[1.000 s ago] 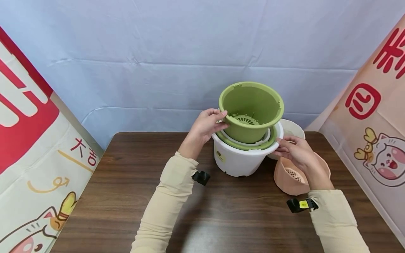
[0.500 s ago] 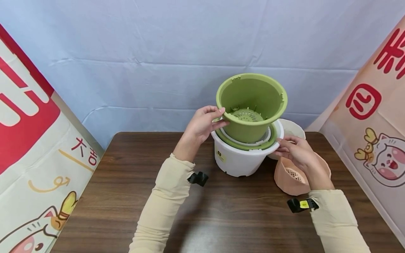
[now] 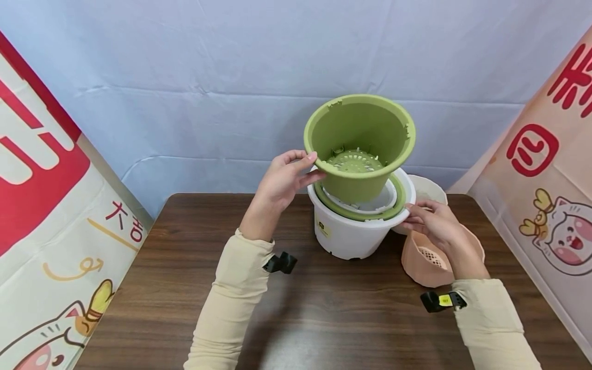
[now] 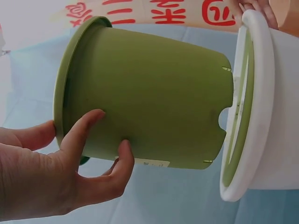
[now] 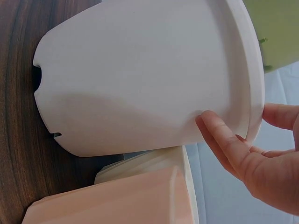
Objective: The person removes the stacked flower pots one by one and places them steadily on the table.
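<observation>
My left hand (image 3: 284, 180) pinches the rim of a green plastic flowerpot (image 3: 361, 131), thumb on the rim and fingers against its outer wall. This pot has a slotted base and is raised over a larger white flowerpot (image 3: 344, 239) on the table. In the left wrist view its bottom (image 4: 226, 109) stands right at the white pot's mouth. Nested inside the white pot are another green pot (image 3: 401, 198) and a white one (image 3: 388, 198), showing mostly as rims. My right hand (image 3: 432, 221) grips the white pot's rim on the right, as the right wrist view also shows.
A pink pot (image 3: 416, 262) with a perforated base stands under my right wrist. Behind it is a cream pot (image 3: 430, 187), partly hidden. The dark wooden table (image 3: 208, 246) has a pale blue cloth (image 3: 231, 128) behind it and printed banners at both sides.
My left hand has lifted the green flowerpot up and a little left, out of the nested pots. My right hand stays on the white pot's rim.
</observation>
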`<state>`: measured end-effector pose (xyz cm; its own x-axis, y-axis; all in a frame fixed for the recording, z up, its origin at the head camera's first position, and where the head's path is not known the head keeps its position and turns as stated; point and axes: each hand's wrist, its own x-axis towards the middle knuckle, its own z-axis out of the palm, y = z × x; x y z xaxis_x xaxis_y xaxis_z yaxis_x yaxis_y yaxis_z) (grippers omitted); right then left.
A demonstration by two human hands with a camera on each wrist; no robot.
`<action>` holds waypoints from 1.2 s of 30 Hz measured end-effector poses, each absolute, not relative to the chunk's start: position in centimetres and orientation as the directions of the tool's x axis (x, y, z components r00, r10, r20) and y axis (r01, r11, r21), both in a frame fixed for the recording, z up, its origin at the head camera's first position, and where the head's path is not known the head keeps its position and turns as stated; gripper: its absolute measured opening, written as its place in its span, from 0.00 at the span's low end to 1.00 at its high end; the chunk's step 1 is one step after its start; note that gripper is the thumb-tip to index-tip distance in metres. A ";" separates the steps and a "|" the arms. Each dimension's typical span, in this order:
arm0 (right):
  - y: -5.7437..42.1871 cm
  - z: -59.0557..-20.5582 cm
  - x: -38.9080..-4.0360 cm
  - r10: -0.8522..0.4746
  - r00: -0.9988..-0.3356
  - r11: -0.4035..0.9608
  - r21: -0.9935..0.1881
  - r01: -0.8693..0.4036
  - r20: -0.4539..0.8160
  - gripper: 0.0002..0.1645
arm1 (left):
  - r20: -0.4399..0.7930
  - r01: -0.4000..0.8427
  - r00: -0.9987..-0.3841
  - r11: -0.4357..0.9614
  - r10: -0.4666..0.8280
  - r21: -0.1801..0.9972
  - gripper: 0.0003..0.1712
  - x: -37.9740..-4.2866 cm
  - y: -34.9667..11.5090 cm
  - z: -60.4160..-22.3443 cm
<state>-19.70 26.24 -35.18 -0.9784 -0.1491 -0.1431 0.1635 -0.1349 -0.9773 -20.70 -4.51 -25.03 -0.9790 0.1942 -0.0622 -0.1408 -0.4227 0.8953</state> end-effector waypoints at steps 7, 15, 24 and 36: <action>26.3 -35.1 -19.6 -0.151 -0.978 -0.135 -0.977 0.162 -0.142 0.15 | -0.025 -0.100 -0.983 -0.425 0.179 0.899 0.06 -20.2 -5.8 -24.5; 26.2 -35.1 -19.7 -0.140 -0.979 -0.127 -0.978 0.167 -0.149 0.15 | -0.013 -0.072 -0.989 -0.406 0.147 0.911 0.04 -19.8 -7.3 -24.0; 26.3 -35.2 -19.8 -0.139 -0.979 -0.113 -0.980 0.166 -0.150 0.14 | 0.000 -0.050 -0.993 -0.423 0.116 0.905 0.04 -19.5 -9.3 -24.0; 26.3 -35.3 -19.8 -0.141 -0.979 -0.112 -0.980 0.166 -0.150 0.15 | -0.006 -0.033 -0.998 -0.421 0.065 0.906 0.04 -19.4 -12.3 -24.4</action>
<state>-19.81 26.29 -35.33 -0.9786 -0.1410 -0.1497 0.1660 -0.1119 -0.9797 -19.38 -12.31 -24.40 -0.9978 0.0652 -0.0064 -0.0334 -0.4210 0.9064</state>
